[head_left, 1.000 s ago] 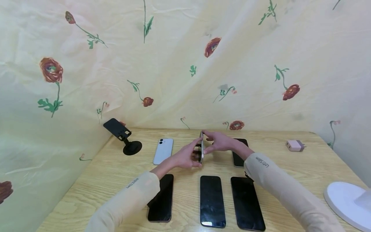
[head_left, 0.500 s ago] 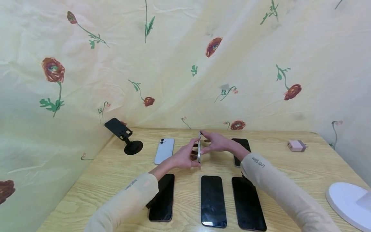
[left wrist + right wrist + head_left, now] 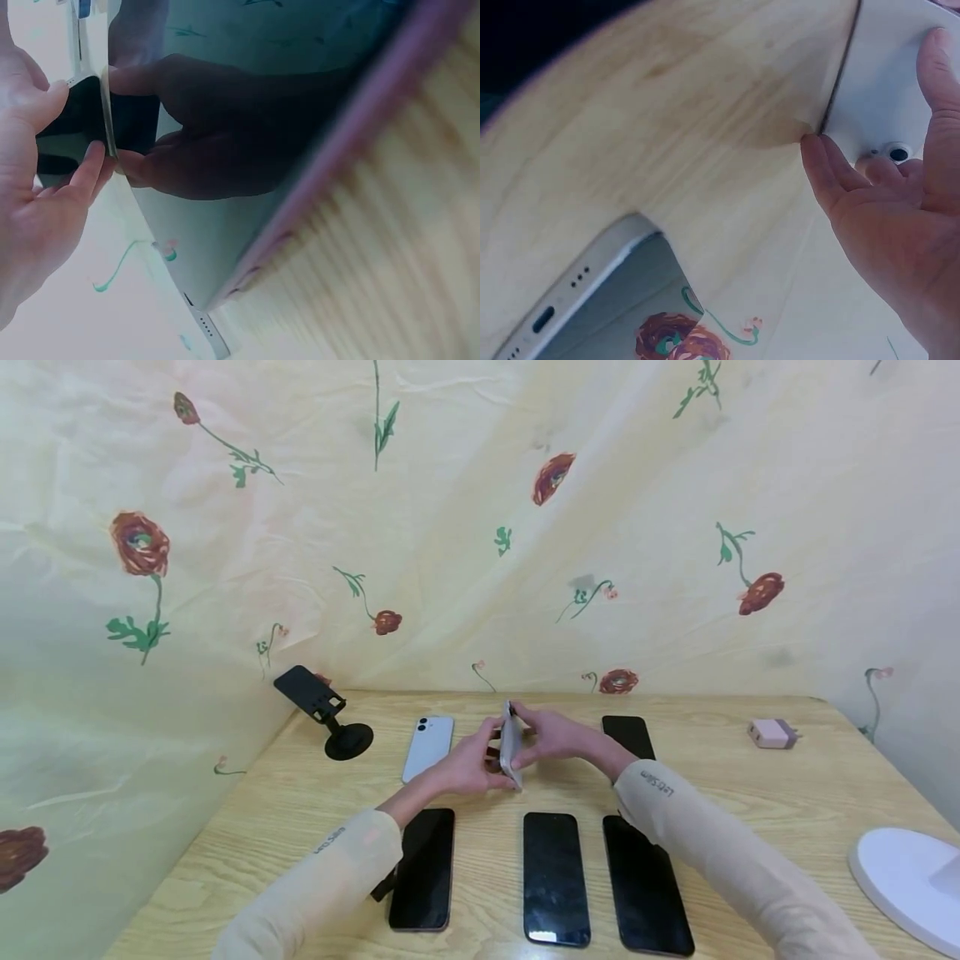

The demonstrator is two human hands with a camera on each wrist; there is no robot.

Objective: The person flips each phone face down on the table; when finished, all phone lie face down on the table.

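White back toward the right hand [image 3: 555, 737] and screen toward the left hand [image 3: 467, 766], the phone [image 3: 510, 750] is gripped by both near the tabletop's [image 3: 742, 793] far edge, long axis pointing that way, though whether it rests there is unclear.

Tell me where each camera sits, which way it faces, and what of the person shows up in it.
Head: worn on the head, facing forward and down over the table; both sleeves, the left hand and the right hand show.
Left wrist: on that wrist, facing the left hand and the held phone's dark side; a foreground phone mirrors a hand.
Right wrist: on that wrist, facing the right hand at the held phone's pale back.
Shared: head and right wrist both show the right hand and that pale side.
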